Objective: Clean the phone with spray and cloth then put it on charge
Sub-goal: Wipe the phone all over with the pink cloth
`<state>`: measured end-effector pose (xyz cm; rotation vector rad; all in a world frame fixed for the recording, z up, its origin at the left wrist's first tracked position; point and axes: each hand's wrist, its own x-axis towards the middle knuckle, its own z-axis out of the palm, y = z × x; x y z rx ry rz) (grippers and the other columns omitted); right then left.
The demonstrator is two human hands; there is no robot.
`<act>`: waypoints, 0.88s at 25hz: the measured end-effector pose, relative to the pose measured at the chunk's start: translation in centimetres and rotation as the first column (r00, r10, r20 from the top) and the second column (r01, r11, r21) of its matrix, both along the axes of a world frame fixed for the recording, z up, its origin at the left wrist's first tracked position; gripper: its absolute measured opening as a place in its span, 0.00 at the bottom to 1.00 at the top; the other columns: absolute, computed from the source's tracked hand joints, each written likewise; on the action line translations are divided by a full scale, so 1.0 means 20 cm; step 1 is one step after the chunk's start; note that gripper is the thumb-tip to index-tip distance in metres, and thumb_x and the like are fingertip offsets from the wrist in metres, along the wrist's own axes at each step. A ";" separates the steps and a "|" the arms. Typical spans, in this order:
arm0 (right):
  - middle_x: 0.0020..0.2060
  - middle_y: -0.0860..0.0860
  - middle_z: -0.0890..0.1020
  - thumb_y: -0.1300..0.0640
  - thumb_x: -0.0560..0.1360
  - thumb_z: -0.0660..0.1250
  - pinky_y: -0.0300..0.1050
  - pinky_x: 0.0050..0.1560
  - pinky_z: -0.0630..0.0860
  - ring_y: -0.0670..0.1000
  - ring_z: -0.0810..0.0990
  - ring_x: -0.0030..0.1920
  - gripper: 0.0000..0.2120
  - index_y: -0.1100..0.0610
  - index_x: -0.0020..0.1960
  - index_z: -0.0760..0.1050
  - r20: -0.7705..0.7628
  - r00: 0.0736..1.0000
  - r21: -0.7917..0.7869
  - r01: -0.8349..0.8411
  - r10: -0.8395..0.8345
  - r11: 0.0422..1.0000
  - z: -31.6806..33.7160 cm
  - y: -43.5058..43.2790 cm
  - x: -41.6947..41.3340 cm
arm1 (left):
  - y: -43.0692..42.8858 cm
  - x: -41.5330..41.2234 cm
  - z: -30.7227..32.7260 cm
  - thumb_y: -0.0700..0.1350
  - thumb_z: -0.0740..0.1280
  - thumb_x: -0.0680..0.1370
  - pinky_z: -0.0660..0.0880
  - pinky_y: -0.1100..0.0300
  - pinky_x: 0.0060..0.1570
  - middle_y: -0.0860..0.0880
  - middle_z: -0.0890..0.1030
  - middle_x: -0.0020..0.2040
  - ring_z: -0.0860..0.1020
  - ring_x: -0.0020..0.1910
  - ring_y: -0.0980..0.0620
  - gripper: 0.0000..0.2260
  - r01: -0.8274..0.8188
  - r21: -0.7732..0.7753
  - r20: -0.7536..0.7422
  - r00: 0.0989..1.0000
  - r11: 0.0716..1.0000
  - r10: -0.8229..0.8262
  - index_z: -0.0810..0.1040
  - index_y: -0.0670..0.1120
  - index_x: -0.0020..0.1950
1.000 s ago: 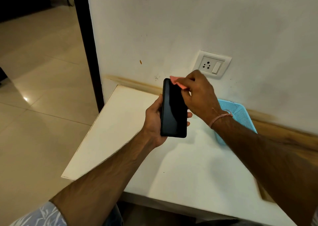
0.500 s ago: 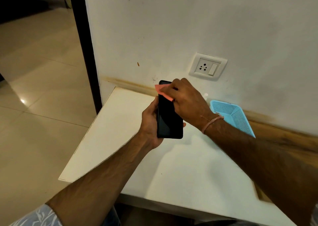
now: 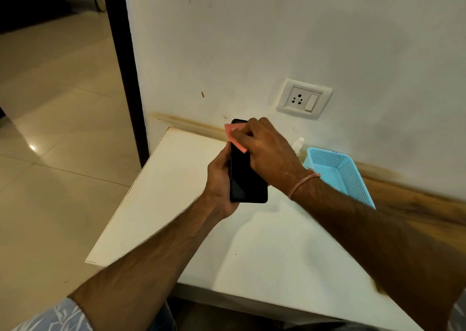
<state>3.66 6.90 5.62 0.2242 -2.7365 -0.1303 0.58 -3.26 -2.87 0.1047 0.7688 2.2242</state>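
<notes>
Forearms (image 3: 156, 250) reach over the white surface (image 3: 176, 204), both hands on the phone (image 3: 245, 177).
The left hand (image 3: 222, 179) grips the phone upright by its left edge; the right hand (image 3: 267, 149) pinches a pink cloth (image 3: 235, 135) against the screen's top end, hiding it. Behind that hand a clear spray bottle (image 3: 298, 143) peeks out, just beside a blue mesh basket (image 3: 340, 169) at the wall (image 3: 252, 41); a wall socket (image 3: 303, 99) sits above.

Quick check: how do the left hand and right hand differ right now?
The left hand grips the phone by its left edge, low down; the right hand presses a pink cloth on the phone's top end, from above. The right hand's wrist wears a pink thread; the left hand's wrist is bare. Both work on the phone, above the white table.
</notes>
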 end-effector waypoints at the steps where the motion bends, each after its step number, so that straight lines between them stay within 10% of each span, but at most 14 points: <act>1: 0.52 0.59 0.77 0.64 0.73 0.70 0.51 0.44 0.78 0.59 0.74 0.52 0.18 0.59 0.63 0.76 0.017 0.999 0.023 -0.033 0.033 0.999 0.00 0.01 0.01 | 0.00 0.00 0.00 0.61 0.60 0.81 0.82 0.45 0.45 0.42 0.85 0.55 0.85 0.50 0.41 0.20 0.000 -0.005 -0.007 1.000 1.000 0.000 0.85 0.49 0.58; 15: 0.62 0.59 0.78 0.66 0.75 0.67 0.54 0.57 0.76 0.62 0.75 0.60 0.19 0.63 0.66 0.74 0.040 0.997 -0.025 -0.064 0.065 0.998 0.01 0.06 0.03 | 0.00 0.01 0.00 0.61 0.61 0.81 0.81 0.42 0.48 0.42 0.85 0.56 0.84 0.51 0.40 0.20 0.022 0.006 -0.004 1.000 1.000 -0.022 0.84 0.49 0.59; 22: 0.78 0.52 0.55 0.62 0.81 0.57 0.48 0.72 0.62 0.52 0.52 0.78 0.27 0.55 0.78 0.53 0.210 0.978 -0.077 0.007 0.009 0.997 -0.02 0.06 0.02 | 0.00 0.00 0.00 0.60 0.61 0.81 0.81 0.46 0.49 0.43 0.84 0.59 0.84 0.55 0.42 0.20 0.024 0.027 0.004 1.000 0.999 -0.024 0.83 0.49 0.62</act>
